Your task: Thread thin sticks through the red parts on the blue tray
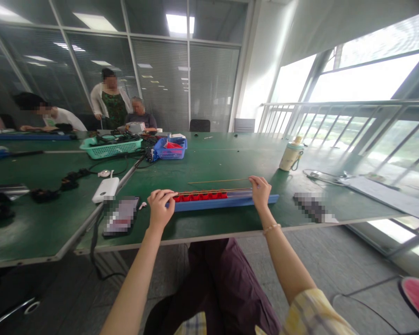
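Note:
A long, narrow blue box (223, 204) lies lengthwise before me, with a row of red compartments (200, 196) in its left and middle part. At its left end is my left hand (160, 204), fingers closed at the end of a thin strip (209, 191) that runs along the box's top. My right hand (260, 190) is over the right part, fingers pinched on a thin golden stick (218, 181). That stick points left, just beyond the box. Whether my right hand also touches the strip, I cannot tell.
Left of the box lie a phone (122, 216), a pink earbud (143, 205) and a white power bank (105, 189). Rightward are another phone (310, 207), a bottle (291, 154) and papers (391, 195). Green (111, 149) and blue baskets (171, 152) stand farther back; several people are beyond.

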`<state>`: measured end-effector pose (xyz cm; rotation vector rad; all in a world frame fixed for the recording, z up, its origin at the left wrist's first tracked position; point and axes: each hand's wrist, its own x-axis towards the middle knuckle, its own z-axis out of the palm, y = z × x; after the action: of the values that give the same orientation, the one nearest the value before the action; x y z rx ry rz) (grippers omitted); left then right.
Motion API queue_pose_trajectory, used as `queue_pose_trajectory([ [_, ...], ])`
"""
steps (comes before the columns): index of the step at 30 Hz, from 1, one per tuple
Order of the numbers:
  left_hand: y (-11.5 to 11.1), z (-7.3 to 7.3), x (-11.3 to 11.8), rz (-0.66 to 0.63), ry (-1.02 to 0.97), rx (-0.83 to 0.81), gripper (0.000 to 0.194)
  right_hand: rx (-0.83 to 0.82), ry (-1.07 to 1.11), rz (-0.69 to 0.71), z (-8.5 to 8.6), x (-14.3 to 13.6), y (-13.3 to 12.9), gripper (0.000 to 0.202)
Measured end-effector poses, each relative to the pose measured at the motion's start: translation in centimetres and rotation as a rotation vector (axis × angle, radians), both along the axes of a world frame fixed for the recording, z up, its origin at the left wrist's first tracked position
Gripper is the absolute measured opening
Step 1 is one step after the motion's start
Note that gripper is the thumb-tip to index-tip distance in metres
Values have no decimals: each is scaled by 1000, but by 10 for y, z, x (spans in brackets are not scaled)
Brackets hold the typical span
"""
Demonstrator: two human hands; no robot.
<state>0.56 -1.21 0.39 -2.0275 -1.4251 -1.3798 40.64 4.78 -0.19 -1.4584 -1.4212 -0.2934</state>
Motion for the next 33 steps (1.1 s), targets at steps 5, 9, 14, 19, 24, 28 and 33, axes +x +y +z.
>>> queue_pose_trajectory([
  [5,0,1,0,1,-14,2,27,-127,46,125,22,19,28,32],
  [9,-1,2,1,4,-9,2,27,-300,127,121,14,28,39,28],
  [14,0,2,2,3,-6,13,27,-370,216,93,1,32,42,27],
  [19,2,1,2,9,-11,1,27,-596,20,95,6,27,38,30],
  [24,1,1,1,18,-16,15,27,-754,-138,103,14,22,33,36],
  [28,1,2,1,22,-14,22,26,-871,-238,77,18,22,36,38],
  [33,1,3,1,21,-15,15,26,-901,-254,60,15,24,42,40],
])
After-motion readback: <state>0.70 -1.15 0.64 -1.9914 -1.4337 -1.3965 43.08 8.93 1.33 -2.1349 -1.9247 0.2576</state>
